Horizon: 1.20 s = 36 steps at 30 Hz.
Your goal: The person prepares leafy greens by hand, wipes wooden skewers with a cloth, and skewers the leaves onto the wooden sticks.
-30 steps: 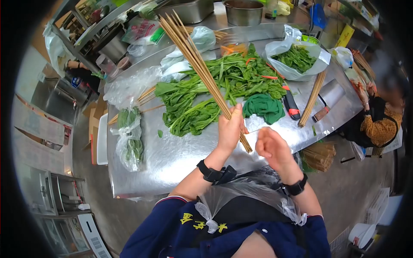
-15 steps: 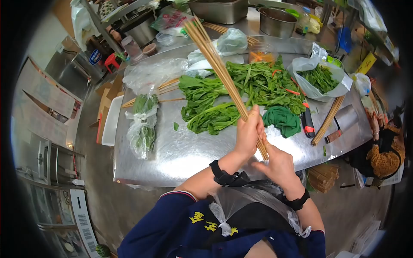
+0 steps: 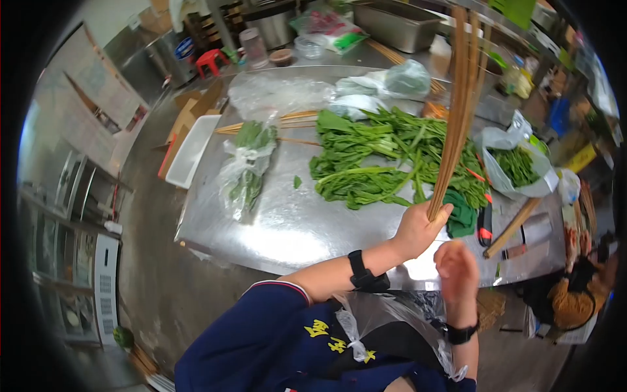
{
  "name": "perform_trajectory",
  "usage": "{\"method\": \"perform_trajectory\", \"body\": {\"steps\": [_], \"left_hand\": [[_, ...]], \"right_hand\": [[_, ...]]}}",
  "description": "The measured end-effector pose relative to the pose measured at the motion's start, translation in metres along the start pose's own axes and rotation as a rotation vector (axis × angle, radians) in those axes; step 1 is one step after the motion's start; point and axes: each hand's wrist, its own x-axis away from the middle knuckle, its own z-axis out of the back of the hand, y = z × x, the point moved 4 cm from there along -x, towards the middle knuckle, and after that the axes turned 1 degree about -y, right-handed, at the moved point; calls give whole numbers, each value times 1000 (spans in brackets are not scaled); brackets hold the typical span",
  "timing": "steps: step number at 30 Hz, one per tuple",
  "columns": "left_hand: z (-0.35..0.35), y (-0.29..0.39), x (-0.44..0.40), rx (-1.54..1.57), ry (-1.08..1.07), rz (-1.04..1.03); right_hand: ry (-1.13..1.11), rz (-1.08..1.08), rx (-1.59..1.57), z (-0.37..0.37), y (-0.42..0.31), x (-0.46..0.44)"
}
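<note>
My left hand (image 3: 420,230) is wrapped round the lower end of a bundle of long bamboo skewers (image 3: 455,117), which stands nearly upright and fans out a little at the top. Just below and to the right, my right hand (image 3: 456,269) is raised near the table's front edge, apart from the bundle. Motion blurs its curled fingers, so I cannot tell whether they are closed. Beyond the hands lies a heap of leafy green vegetables (image 3: 366,157). A dark green cloth (image 3: 462,212) is partly behind my left hand and the skewers.
On the steel table (image 3: 287,242) lie a plastic-wrapped bundle of greens (image 3: 248,170), a bag of greens (image 3: 513,166), a red-and-black handle (image 3: 484,225), more skewers (image 3: 513,228) and a cleaver (image 3: 535,227). A white tray (image 3: 191,153) stands off its left edge. Another person (image 3: 575,300) is at right.
My right hand has come off the skewers and drawn back. My left hand now grips the bundle by its lower end, and the bundle has swung from leaning left to nearly upright. The view has shifted.
</note>
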Motion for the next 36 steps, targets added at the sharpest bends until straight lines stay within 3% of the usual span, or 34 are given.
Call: {"method": "perform_trajectory", "body": {"steps": [2, 4, 6, 7, 10, 12, 14, 16, 18, 20, 22, 23, 24, 26, 27, 28, 30, 31, 32, 34, 35, 36], "left_hand": [[14, -9, -15, -67, 26, 78], [23, -10, -21, -118, 36, 153], [21, 3, -22, -416, -83, 11], [19, 6, -20, -514, -144, -39], [17, 11, -11, -488, -153, -50], [14, 10, -11, -377, -128, 11], [20, 5, -16, 149, 155, 143], [24, 3, -21, 316, 184, 240], [21, -4, -19, 662, 128, 445], [16, -15, -13, 677, 90, 519], [12, -18, -11, 414, 76, 480], [9, -17, -12, 357, 98, 454], [8, -18, -13, 359, 99, 457], [11, -1, -24, 111, 34, 164], [12, 4, -26, 68, -23, 112], [11, 10, -24, 71, -26, 112], [3, 21, -15, 26, -129, 34], [2, 25, -11, -51, -176, -11], [0, 19, -9, -49, -185, -6], [4, -1, -10, 46, -13, 90], [14, 0, -18, 42, 10, 221], [20, -8, -28, -32, 3, 154]], "right_hand": [[35, 353, 392, -34, -35, 8], [-117, 293, 730, -34, -35, 11], [-347, 412, 1418, -57, -29, 9], [-380, 474, 1601, -64, -20, 8], [-198, 388, 1875, -40, 3, -2], [-121, 406, 1857, -30, 3, -8], [-56, 273, 1709, -37, 2, -11], [-59, 220, 1743, -37, 5, -13], [110, 334, 1799, -36, 0, -15], [135, 397, 1724, -28, -12, -21], [44, 665, 1378, -27, -23, -22], [-10, 527, 1126, -30, -24, -18], [-10, 524, 1128, -36, -27, -14], [-54, -15, 187, -32, -13, -11], [-99, -145, 87, -15, 1, -15], [-95, -143, 89, -9, 6, -16], [-131, -552, -410, -7, 25, -11], [-147, -568, -410, -5, 26, -10], [-140, -563, -416, -5, 25, -7], [42, -82, -85, 0, -1, -5], [34, 169, 206, -11, -19, -2], [-27, 257, 513, -20, -33, 2]]}}
